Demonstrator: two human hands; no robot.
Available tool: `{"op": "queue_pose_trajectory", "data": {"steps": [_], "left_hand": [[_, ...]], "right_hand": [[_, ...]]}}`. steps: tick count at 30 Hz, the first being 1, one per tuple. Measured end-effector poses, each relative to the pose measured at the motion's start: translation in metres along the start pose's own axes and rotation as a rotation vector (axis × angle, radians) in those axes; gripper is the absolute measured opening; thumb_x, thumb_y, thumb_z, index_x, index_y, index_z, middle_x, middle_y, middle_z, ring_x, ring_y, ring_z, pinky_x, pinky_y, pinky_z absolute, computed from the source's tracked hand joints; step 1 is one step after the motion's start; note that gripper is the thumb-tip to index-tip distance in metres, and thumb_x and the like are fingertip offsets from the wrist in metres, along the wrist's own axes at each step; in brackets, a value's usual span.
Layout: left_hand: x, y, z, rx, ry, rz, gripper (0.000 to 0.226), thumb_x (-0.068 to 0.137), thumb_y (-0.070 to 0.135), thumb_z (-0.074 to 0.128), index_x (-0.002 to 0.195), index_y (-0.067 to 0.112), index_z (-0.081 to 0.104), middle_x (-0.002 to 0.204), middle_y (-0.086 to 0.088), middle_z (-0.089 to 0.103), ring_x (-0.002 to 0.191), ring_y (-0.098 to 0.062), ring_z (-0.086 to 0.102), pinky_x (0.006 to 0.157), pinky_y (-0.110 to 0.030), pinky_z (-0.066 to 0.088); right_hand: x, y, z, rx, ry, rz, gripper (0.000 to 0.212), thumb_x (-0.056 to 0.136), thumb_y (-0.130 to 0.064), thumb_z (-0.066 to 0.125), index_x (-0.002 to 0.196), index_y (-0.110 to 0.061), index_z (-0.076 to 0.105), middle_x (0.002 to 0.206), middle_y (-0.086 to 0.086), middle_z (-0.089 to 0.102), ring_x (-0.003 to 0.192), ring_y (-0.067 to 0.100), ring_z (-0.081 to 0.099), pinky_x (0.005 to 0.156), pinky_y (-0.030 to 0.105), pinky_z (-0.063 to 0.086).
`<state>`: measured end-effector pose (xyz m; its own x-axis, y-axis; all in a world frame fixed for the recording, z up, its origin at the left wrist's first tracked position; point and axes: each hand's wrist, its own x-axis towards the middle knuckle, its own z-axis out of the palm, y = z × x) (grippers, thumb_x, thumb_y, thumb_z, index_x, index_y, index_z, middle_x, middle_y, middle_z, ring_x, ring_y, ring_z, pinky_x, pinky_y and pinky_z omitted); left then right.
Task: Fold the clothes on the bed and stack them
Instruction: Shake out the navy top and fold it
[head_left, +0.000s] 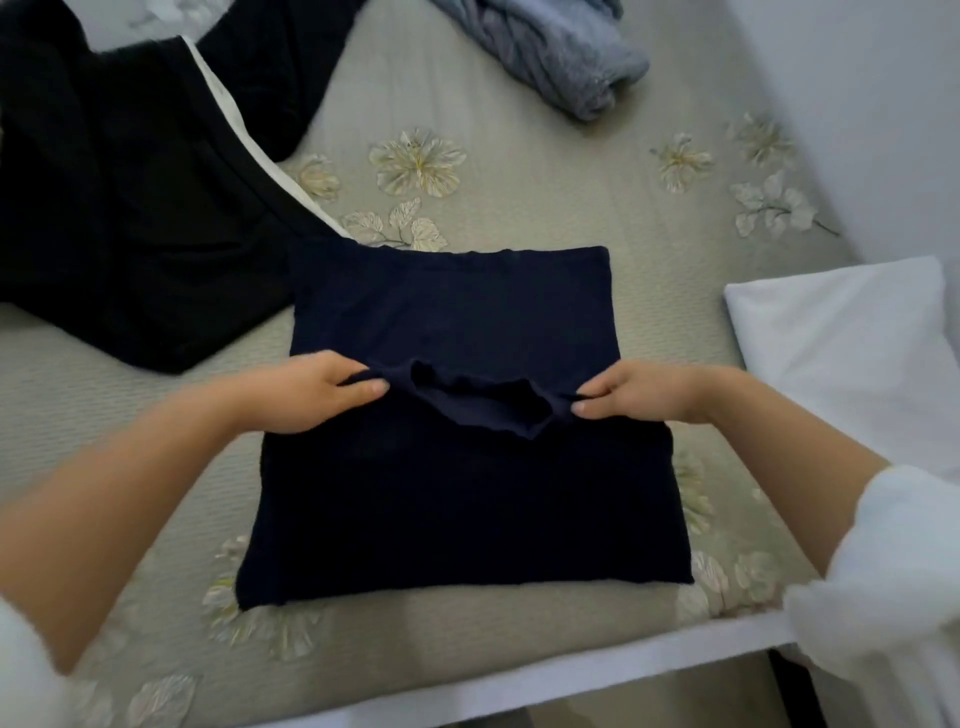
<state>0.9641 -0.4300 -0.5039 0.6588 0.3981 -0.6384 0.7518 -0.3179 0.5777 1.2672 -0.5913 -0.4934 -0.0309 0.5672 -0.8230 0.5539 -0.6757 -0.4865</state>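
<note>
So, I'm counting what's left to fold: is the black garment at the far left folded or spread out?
Spread out, unfolded: the black garment lies loose and rumpled across the bed, no neat edges.

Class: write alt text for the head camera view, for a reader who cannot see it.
A person's left hand and right hand pinch the neckline of a dark navy folded top on a greyish floral bedspread. A black unfolded garment lies left, a grey fleece beyond, a white pillow right.

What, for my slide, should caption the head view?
Left hand and right hand pinch the collar of a navy top on the bed, black clothes and a grey cloth beyond.
</note>
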Motion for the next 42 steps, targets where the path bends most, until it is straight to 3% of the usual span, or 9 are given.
{"op": "queue_pose_trajectory", "data": {"steps": [4,9,14,20,27,31,35,39,42], "left_hand": [[0.05,0.007,-0.064,-0.047,0.277,-0.115,0.028,0.089,0.05,0.056,0.09,0.026,0.071,0.084,0.006,0.073,0.077,-0.01,0.069,0.07,-0.028,0.053],[0.094,-0.014,-0.039,-0.087,0.908,-0.16,0.034,0.091,0.036,0.059,0.123,0.022,0.057,0.12,-0.005,0.062,0.11,-0.022,0.057,0.093,-0.036,0.042],[0.096,-0.053,0.036,-0.125,0.798,-0.382,0.056,0.093,0.034,0.057,0.141,0.012,0.039,0.139,-0.019,0.043,0.13,-0.032,0.036,0.109,-0.041,0.029],[0.132,-0.06,0.025,-0.347,0.93,-0.551,0.06,0.092,0.042,0.056,0.14,0.01,0.04,0.139,-0.016,0.048,0.129,-0.034,0.042,0.108,-0.051,0.032],[0.135,-0.037,-0.005,-0.335,1.316,-0.139,0.024,0.096,0.028,0.051,0.111,0.01,0.057,0.098,0.005,0.057,0.083,0.005,0.046,0.07,0.002,0.031],[0.149,-0.045,-0.01,-0.313,1.245,-0.218,0.029,0.096,0.03,0.051,0.117,0.011,0.055,0.105,-0.001,0.06,0.088,0.001,0.048,0.075,-0.008,0.035],[0.159,-0.049,0.011,-0.2,0.995,-0.47,0.054,0.097,0.033,0.048,0.144,0.012,0.032,0.141,-0.02,0.038,0.128,-0.034,0.035,0.107,-0.043,0.027],[0.146,-0.02,0.057,0.121,0.932,-0.223,0.058,0.099,0.039,0.039,0.15,0.019,0.022,0.157,-0.014,0.014,0.144,-0.03,0.011,0.114,-0.048,0.012],[0.124,-0.001,0.114,0.237,0.718,-0.079,0.06,0.098,0.048,0.023,0.152,0.026,0.01,0.161,-0.004,-0.002,0.147,-0.017,-0.008,0.117,-0.038,-0.002]], "right_hand": [[0.056,-0.027,-0.062,-0.043,0.314,-0.121,0.016,0.093,-0.03,0.061,0.089,-0.024,0.075,0.089,-0.01,0.072,0.084,0.003,0.064,0.076,0.019,0.049],[0.117,-0.013,-0.06,0.156,1.0,-0.212,0.024,0.091,-0.031,0.057,0.112,-0.02,0.062,0.095,-0.005,0.063,0.088,0.013,0.06,0.076,0.026,0.046],[0.136,0.042,-0.01,0.162,1.018,-0.016,0.044,0.09,-0.033,0.06,0.127,-0.011,0.051,0.123,0.005,0.053,0.107,0.02,0.054,0.092,0.035,0.045],[0.158,0.044,-0.019,0.174,0.954,-0.024,0.044,0.088,-0.04,0.063,0.117,-0.009,0.056,0.111,0.002,0.047,0.103,0.017,0.05,0.088,0.027,0.04],[0.146,0.035,-0.035,0.247,1.164,-0.314,0.013,0.099,-0.033,0.046,0.093,-0.021,0.047,0.075,-0.015,0.052,0.067,-0.006,0.05,0.06,0.011,0.037],[0.152,0.04,-0.043,0.267,1.123,-0.203,0.014,0.098,-0.036,0.046,0.097,-0.022,0.048,0.086,-0.011,0.055,0.077,0.004,0.053,0.069,0.024,0.042],[0.162,0.045,-0.039,0.216,0.979,-0.034,0.036,0.096,-0.036,0.052,0.122,-0.011,0.048,0.118,0.004,0.053,0.107,0.018,0.051,0.085,0.029,0.038],[0.148,0.036,-0.017,-0.139,1.107,-0.113,0.052,0.094,-0.033,0.055,0.137,-0.009,0.04,0.142,0.009,0.039,0.13,0.025,0.037,0.106,0.044,0.031],[0.13,0.032,0.032,-0.355,0.982,-0.283,0.053,0.096,-0.032,0.051,0.141,-0.009,0.04,0.153,0.008,0.031,0.143,0.022,0.024,0.114,0.044,0.02]]}}
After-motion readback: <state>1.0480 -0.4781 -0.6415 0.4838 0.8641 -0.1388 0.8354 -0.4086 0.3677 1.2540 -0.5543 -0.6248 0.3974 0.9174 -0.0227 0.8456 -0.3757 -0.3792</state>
